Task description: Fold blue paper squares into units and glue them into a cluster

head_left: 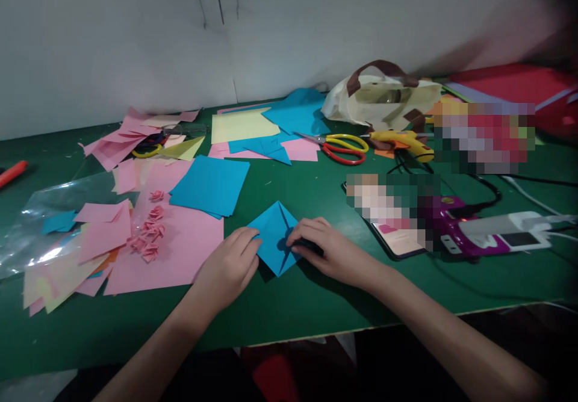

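A square of blue paper (271,236) lies on the green table in front of me, turned like a diamond, with folded-in edges on its right side. My left hand (232,257) is closed at its left corner, the fingertips curled over the edge. At the right side, my right hand (323,245) has thumb and fingers pinched on the folded flap. A dark patch shows beneath those fingers; whether it is shadow or an object I cannot tell. Just beyond my left hand sits a stack of blue paper squares (210,185), partly over a pink sheet (180,269).
Small pink paper roses (152,230) rest left, near paper scraps and a clear plastic bag (27,227). Scissors (345,149), a yellow glue gun (401,143) and a cloth bag (343,104) stand behind. A phone (401,245), purple power bank (478,242) and cables lie right.
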`<state>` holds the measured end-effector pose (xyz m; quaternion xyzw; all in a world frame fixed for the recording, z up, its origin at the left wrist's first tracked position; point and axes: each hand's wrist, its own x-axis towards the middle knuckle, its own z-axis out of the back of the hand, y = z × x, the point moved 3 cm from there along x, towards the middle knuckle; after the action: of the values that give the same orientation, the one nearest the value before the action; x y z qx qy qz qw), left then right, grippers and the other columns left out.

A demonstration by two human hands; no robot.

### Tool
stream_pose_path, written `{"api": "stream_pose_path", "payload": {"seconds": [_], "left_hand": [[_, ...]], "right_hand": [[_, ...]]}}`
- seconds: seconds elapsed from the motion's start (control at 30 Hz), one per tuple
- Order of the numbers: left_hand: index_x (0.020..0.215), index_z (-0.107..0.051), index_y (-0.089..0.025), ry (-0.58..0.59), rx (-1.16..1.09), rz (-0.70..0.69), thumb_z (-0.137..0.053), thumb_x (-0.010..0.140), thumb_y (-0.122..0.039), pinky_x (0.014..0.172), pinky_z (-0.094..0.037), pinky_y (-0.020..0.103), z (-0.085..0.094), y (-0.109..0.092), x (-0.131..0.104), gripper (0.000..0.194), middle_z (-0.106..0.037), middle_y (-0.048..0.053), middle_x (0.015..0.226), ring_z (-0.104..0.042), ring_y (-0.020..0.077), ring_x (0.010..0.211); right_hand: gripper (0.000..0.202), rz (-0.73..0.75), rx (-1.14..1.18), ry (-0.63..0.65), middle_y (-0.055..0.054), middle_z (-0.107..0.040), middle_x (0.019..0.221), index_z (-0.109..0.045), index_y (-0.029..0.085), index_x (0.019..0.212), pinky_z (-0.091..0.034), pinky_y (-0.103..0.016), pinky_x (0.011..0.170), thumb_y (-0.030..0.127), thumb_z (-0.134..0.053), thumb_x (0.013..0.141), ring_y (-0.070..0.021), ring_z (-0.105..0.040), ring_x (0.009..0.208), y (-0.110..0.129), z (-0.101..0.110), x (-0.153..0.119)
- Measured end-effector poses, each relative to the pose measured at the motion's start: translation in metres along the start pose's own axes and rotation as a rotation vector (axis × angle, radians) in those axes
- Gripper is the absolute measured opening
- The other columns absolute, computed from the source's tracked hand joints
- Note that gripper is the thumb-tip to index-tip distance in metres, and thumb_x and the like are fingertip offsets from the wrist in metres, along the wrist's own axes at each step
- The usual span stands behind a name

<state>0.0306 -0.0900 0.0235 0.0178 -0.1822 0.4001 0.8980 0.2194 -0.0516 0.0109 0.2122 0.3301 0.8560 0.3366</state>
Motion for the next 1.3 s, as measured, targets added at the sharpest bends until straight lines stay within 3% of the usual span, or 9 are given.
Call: {"api": "stream_pose_path", "payload": {"seconds": [0.2, 0.4, 0.57, 0.67, 0.77, 0.9, 1.1, 1.3], "left_hand": [[0.106, -0.056, -0.009, 0.034, -0.029, 0.018, -0.037, 0.088, -0.008, 0.084, -0.052, 0.044, -0.001, 0.001, 0.001, 0.026, -0.063, 0.015, 0.103, -0.058, 0.0257, 0.101], [0.108, -0.056, -0.007, 0.029, -0.027, 0.019, -0.038, 0.087, -0.007, 0.086, -0.052, 0.043, -0.002, 0.0, 0.0, 0.027, -0.063, 0.016, 0.104, -0.058, 0.0258, 0.102], [0.109, -0.056, -0.008, 0.0, -0.017, -0.009, -0.037, 0.087, -0.006, 0.086, -0.053, 0.042, -0.003, 0.001, -0.002, 0.029, -0.065, 0.014, 0.106, -0.059, 0.025, 0.102], [0.107, -0.058, -0.007, -0.009, 0.003, -0.022, -0.038, 0.087, -0.006, 0.085, -0.053, 0.042, -0.002, 0.001, -0.002, 0.028, -0.066, 0.014, 0.106, -0.06, 0.0257, 0.1], [0.107, -0.058, -0.007, 0.003, 0.014, -0.018, -0.04, 0.086, -0.006, 0.085, -0.053, 0.042, -0.001, 0.0, -0.002, 0.028, -0.066, 0.015, 0.107, -0.06, 0.026, 0.1], [0.107, -0.059, -0.008, 0.001, 0.014, -0.02, -0.039, 0.086, -0.006, 0.085, -0.053, 0.041, 0.0, 0.0, -0.001, 0.029, -0.066, 0.014, 0.106, -0.061, 0.0249, 0.1], [0.107, -0.06, -0.008, -0.003, 0.024, -0.025, -0.038, 0.085, -0.006, 0.083, -0.054, 0.042, -0.001, 0.0, -0.002, 0.031, -0.066, 0.015, 0.105, -0.061, 0.0254, 0.099], [0.108, -0.059, -0.007, -0.001, 0.034, -0.024, -0.037, 0.086, -0.006, 0.085, -0.053, 0.042, -0.003, 0.0, -0.003, 0.031, -0.066, 0.015, 0.106, -0.061, 0.0253, 0.1]], "right_hand": [[0.004, 0.03, -0.09, -0.177, -0.005, -0.057, 0.092, -0.057, 0.02, 0.089, -0.045, -0.032, 0.079, 0.022, -0.057, 0.085, -0.0178, -0.052, 0.091, -0.006, -0.003, -0.001], [0.013, 0.092, -0.237, -0.206, -0.005, -0.062, 0.087, -0.06, 0.019, 0.091, -0.047, -0.033, 0.071, 0.022, -0.048, 0.09, -0.018, -0.053, 0.081, -0.006, -0.005, -0.006], [0.03, 0.15, -0.367, -0.194, -0.009, -0.063, 0.096, -0.061, 0.019, 0.101, -0.047, -0.035, 0.072, 0.01, -0.034, 0.091, -0.0193, -0.054, 0.085, -0.004, -0.004, -0.009], [0.025, 0.122, -0.4, -0.207, -0.01, -0.063, 0.096, -0.061, 0.019, 0.101, -0.047, -0.036, 0.07, 0.015, -0.038, 0.092, -0.0203, -0.054, 0.083, -0.003, -0.001, -0.01], [0.022, 0.096, -0.314, -0.151, -0.01, -0.062, 0.097, -0.057, 0.018, 0.108, -0.047, -0.036, 0.074, 0.023, -0.044, 0.091, -0.0208, -0.054, 0.087, -0.003, 0.003, -0.01], [0.028, 0.091, -0.185, -0.06, -0.01, -0.059, 0.105, -0.053, 0.021, 0.118, -0.046, -0.037, 0.082, 0.021, -0.042, 0.092, -0.0203, -0.052, 0.098, -0.005, 0.007, -0.012], [0.031, 0.028, -0.153, 0.022, -0.006, -0.06, 0.092, -0.052, 0.026, 0.12, -0.044, -0.036, 0.078, 0.019, -0.038, 0.093, -0.0191, -0.053, 0.089, -0.006, 0.004, -0.011], [0.021, -0.006, -0.13, -0.045, -0.006, -0.058, 0.097, -0.053, 0.023, 0.11, -0.044, -0.037, 0.081, 0.019, -0.042, 0.092, -0.0193, -0.052, 0.093, -0.007, 0.002, -0.008]]}}
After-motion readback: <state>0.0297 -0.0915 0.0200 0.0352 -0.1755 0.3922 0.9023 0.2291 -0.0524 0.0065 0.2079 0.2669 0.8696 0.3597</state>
